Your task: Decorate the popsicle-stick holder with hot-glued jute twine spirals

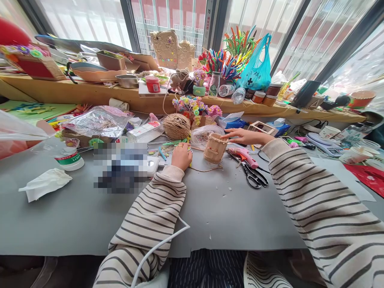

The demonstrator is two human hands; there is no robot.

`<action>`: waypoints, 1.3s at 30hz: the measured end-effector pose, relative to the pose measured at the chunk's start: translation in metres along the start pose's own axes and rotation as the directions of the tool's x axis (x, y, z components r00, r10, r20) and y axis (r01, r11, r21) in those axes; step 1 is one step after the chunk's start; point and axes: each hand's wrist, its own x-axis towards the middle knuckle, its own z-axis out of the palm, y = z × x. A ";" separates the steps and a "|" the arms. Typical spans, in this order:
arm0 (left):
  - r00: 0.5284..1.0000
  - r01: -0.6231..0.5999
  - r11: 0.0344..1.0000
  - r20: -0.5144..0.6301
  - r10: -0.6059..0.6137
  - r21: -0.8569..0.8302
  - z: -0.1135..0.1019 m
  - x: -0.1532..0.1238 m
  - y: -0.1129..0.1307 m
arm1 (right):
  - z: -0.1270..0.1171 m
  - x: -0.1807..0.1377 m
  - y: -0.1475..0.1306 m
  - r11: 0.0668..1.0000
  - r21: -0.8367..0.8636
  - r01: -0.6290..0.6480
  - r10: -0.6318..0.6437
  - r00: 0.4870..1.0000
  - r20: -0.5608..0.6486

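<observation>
My left hand (181, 157) rests on the grey table with its fingers curled closed. A small ring-shaped edge and a bit of yellow show beside its fingers, too small and covered to name. To its right stands a small tan pot (215, 149) like a little barrel, with a rope band around its base and a small piece on its front. My right hand (247, 136) reaches in from the right with fingers stretched out, the fingertips at the pot's rim. A strand of twine (207, 170) lies in front of the pot. Behind my left hand sits a ball of twine (176, 126).
Right of the pot lie a pink glue gun (244, 157) and black scissors (254, 176). A white cable (163, 242) crosses my left forearm. A crumpled tissue (46, 184) and a bottle (69, 158) are at left. A crowded shelf (144, 102) runs along the back.
</observation>
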 end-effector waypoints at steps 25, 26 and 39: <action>1.000 0.002 1.000 0.009 -0.002 0.009 -0.001 0.000 0.001 | 0.010 0.028 -0.058 0.985 -0.129 0.111 -0.151 0.920 -0.361; 1.000 0.002 1.000 0.009 -0.002 0.010 -0.001 0.000 0.001 | 0.011 0.028 -0.062 0.989 -0.123 0.088 -0.127 0.924 -0.361; 1.000 0.000 1.000 0.012 -0.001 0.017 0.001 0.000 0.001 | -0.018 0.006 -0.062 0.961 -0.045 0.272 -0.275 0.959 -0.066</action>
